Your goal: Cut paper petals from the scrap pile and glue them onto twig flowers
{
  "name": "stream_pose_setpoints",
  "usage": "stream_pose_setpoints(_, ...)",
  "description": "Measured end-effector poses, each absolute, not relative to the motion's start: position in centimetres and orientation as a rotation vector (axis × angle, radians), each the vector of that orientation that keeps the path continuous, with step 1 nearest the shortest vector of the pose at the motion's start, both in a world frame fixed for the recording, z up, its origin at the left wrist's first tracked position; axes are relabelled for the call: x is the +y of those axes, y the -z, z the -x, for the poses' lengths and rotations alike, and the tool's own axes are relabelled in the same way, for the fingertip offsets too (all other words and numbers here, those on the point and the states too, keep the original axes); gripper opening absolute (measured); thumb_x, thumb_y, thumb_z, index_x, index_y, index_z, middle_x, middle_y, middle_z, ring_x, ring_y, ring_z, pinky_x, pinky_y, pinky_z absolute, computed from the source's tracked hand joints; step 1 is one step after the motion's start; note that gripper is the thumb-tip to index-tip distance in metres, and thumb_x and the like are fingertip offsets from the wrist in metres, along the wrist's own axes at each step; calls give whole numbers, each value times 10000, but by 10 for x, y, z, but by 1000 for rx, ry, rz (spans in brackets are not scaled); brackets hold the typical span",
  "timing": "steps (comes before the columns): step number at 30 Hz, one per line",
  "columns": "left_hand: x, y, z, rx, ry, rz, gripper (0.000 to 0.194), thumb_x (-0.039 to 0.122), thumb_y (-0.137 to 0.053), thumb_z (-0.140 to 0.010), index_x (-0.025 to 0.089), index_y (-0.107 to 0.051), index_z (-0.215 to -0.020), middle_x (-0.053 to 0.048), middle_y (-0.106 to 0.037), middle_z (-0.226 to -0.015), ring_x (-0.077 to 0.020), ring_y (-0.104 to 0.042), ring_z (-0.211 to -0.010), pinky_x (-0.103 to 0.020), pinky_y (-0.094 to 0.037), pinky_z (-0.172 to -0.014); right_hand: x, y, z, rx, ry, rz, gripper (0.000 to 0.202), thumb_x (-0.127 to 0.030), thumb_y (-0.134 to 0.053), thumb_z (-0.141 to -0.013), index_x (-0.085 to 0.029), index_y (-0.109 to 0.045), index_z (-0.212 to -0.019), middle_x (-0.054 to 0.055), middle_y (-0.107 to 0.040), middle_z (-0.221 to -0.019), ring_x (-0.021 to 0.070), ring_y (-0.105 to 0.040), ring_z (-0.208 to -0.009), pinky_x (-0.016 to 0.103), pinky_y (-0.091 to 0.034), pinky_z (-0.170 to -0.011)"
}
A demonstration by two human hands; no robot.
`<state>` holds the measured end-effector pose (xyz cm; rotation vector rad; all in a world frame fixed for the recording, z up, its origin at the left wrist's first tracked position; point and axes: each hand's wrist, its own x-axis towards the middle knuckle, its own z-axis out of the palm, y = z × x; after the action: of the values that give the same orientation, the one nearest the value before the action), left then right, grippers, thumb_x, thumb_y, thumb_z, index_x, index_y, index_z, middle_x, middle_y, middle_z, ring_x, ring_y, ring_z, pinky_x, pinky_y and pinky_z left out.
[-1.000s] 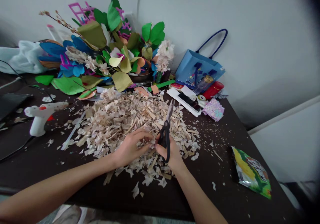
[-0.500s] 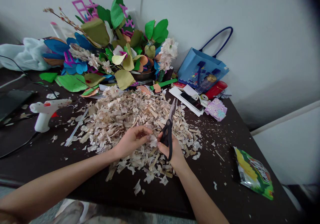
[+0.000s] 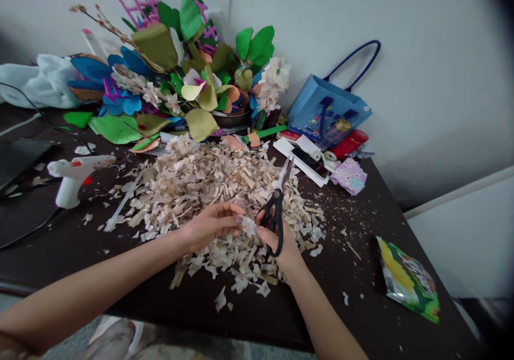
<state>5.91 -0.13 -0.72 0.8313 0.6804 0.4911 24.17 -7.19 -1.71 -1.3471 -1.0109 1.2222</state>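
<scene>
My left hand [image 3: 214, 225] pinches one edge of a small, pale, thin scrap [image 3: 248, 226], papery in look. Black-handled scissors [image 3: 278, 204] hang on my right hand [image 3: 283, 242], their blades slightly parted and pointing away from me. The thumb of that hand also touches the right edge of the scrap. Both hands are just above a broad heap of dry beige shavings and petal-like pieces [image 3: 193, 183]. Part of my right fingers is hidden behind the scissor handles.
A white glue gun [image 3: 70, 180] with a cord stands left, near a clear glue stick [image 3: 124, 202]. Colourful paper flowers [image 3: 201, 92] fill the back. A blue gift bag [image 3: 325, 105], a phone [image 3: 309, 162] and a purple packet [image 3: 349, 177] lie back right. A green snack bag [image 3: 407, 277] lies right.
The scissor blades have parted a little and the scissors have turned slightly to the right. The scrap shows more between both hands, which have hardly moved.
</scene>
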Motion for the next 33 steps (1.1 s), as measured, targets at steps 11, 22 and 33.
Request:
stream_pose_setpoints(11,-3,6,-61,682,-484,-1002,290,249,-740,-720,125,-600,-942,-14,-632,-797,-80,-582,-637,-207,-489,-616,-72,20,-241,-1050,-1276,1300,240,-295,-690,-676,-196,-569,-858,-7,-578,-759,111,-481,-563,234,-380,-506)
stream_pose_setpoints(22,-2,6,-61,748,-508,-1083,290,274,-726,-731,120,-586,-932,-16,-644,-761,-90,-585,-605,-215,-493,-591,-73,17,-240,-1038,-1306,1348,282,-354,-717,-676,-205,-578,-871,1,-587,-767,142,-529,-624,250,-407,-543)
stream_pose_setpoints(33,-3,3,-60,664,-426,-1160,285,329,-668,-789,132,-578,-973,-32,-656,-795,-104,-603,-633,-233,-498,-611,-73,17,-242,-1102,-1287,1352,247,-313,-681,-684,-204,-564,-871,5,-589,-767,157,-548,-651,268,-438,-588)
